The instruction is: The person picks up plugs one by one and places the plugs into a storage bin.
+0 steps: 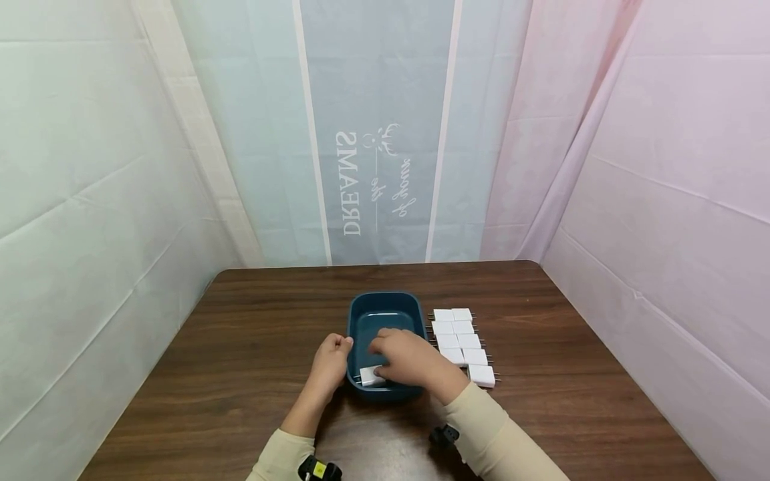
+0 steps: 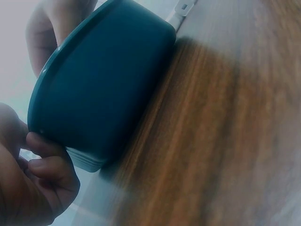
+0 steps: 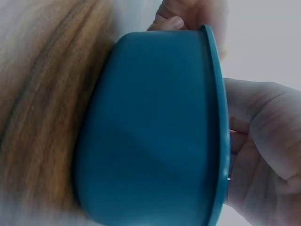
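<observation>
A dark teal plastic bin sits on the table. My left hand pinches its left rim between thumb and curled fingers; the left wrist view shows the fingers at the outer wall. My right hand reaches over the right rim into the bin. Inside, in the near-left corner, lies a white plug-in charger, its prongs to the left. The right thumb is at the charger's upper edge, with the other fingers spread apart from it. From the right wrist view, the bin wall hides those fingertips.
Right of the bin, several white chargers lie in two columns, prongs facing outward. The nearest charger sits alone at the front of the right column. The wooden table is bordered by hanging cloth behind and on both sides.
</observation>
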Action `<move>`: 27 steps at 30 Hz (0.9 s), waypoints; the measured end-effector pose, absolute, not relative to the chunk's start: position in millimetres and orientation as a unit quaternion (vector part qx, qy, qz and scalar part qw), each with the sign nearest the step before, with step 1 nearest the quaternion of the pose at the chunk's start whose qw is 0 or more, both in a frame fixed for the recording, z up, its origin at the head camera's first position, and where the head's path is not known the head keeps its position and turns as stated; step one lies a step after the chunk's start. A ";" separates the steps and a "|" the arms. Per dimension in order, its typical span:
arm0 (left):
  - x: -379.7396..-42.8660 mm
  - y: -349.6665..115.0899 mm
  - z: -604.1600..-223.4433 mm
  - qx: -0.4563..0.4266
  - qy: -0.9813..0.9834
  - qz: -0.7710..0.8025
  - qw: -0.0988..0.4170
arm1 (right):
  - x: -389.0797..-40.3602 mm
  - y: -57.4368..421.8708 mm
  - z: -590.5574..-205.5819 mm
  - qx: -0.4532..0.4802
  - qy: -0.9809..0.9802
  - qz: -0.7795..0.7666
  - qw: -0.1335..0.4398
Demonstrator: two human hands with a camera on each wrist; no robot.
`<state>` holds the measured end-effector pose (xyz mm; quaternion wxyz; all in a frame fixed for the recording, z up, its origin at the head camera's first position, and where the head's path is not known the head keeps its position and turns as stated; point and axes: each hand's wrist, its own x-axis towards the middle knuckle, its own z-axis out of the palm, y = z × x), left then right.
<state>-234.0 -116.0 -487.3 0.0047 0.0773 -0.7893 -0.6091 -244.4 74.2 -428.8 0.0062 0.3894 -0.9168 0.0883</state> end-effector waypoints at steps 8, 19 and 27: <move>-235.3 -116.7 -489.0 0.076 -0.784 -0.616 0.002 | -242.9 86.5 -423.8 0.384 -0.919 0.091 0.018; -235.1 -115.6 -488.0 0.077 -0.786 -0.614 0.003 | -239.8 104.9 -418.5 0.371 -0.922 0.099 0.040; -234.5 -115.1 -488.1 0.078 -0.786 -0.614 0.005 | -235.7 117.4 -410.9 0.345 -0.931 0.111 0.045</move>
